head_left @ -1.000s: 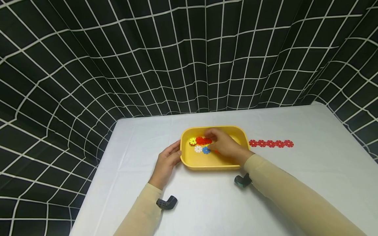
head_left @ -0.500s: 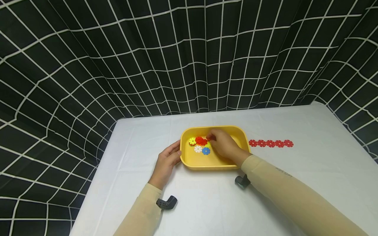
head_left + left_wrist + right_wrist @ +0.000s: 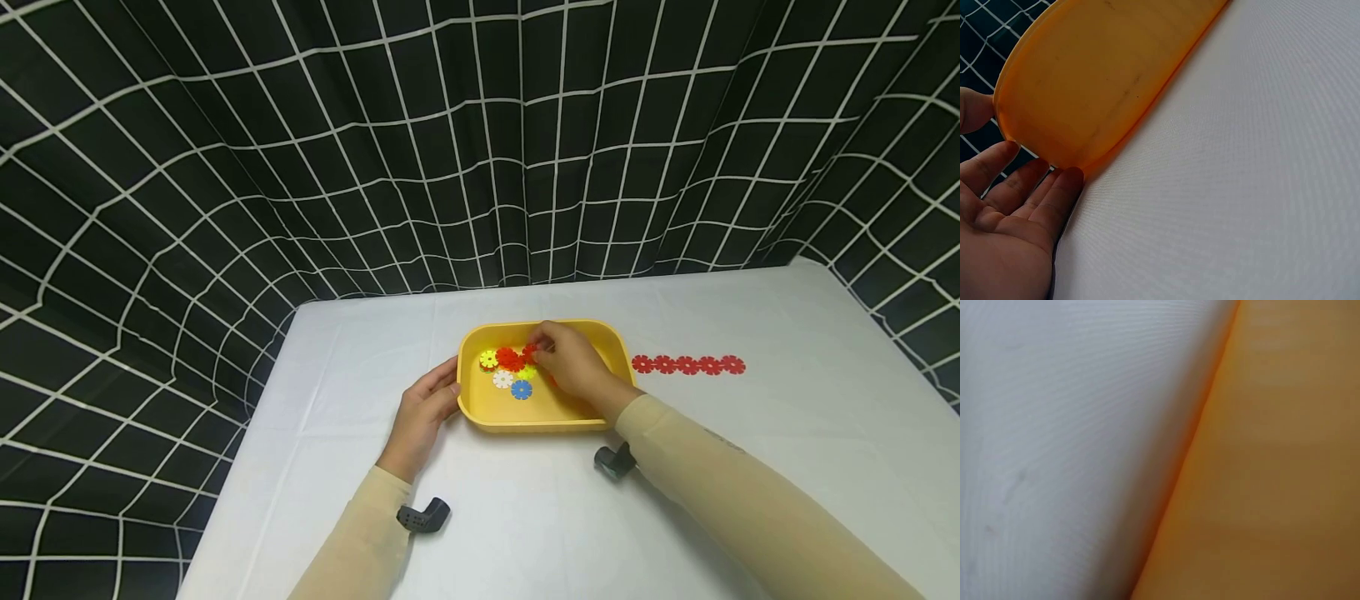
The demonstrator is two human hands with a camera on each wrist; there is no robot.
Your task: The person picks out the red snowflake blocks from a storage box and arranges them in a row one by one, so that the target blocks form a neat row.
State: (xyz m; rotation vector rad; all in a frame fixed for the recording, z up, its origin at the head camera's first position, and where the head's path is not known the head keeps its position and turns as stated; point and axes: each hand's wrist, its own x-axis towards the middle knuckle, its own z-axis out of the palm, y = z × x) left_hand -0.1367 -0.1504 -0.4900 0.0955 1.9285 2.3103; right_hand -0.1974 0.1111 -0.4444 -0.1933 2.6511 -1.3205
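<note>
"What does the right hand (image 3: 568, 361) have?"
"It pinches a red disc (image 3: 529, 352) inside the yellow tray (image 3: 517, 412); a blue disc (image 3: 521, 389) lies at six o'clock from it."
"And the left hand (image 3: 422, 408)?"
"Fingers extended, touching the tray's nine o'clock end. A row of red discs (image 3: 687, 365) lies beyond three o'clock."

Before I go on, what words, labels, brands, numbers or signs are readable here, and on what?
No text can be read in any view.
Beige fabric right sleeve: a small dark marking on the forearm, too small and blurred to read.
Yellow plastic tray: no lettering visible.
Row of red, flower-shaped discs: no lettering visible.
</note>
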